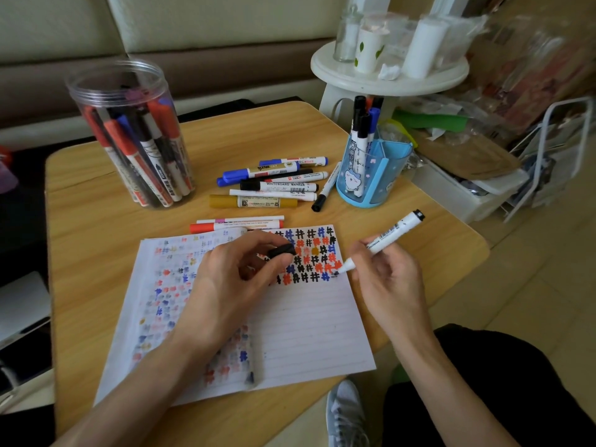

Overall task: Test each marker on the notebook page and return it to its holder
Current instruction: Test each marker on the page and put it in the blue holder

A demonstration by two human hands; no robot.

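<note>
On the notebook page [306, 317], our right hand [387, 279] grips an uncapped marker [380, 243], left hand [238, 279] pinching its cap [283, 250]; loose markers [274, 185] beyond remain untested.

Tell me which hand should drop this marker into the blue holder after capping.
Probably right. The right hand already grips the marker, and the blue holder stands on its side; the left hand holds the cap.
</note>
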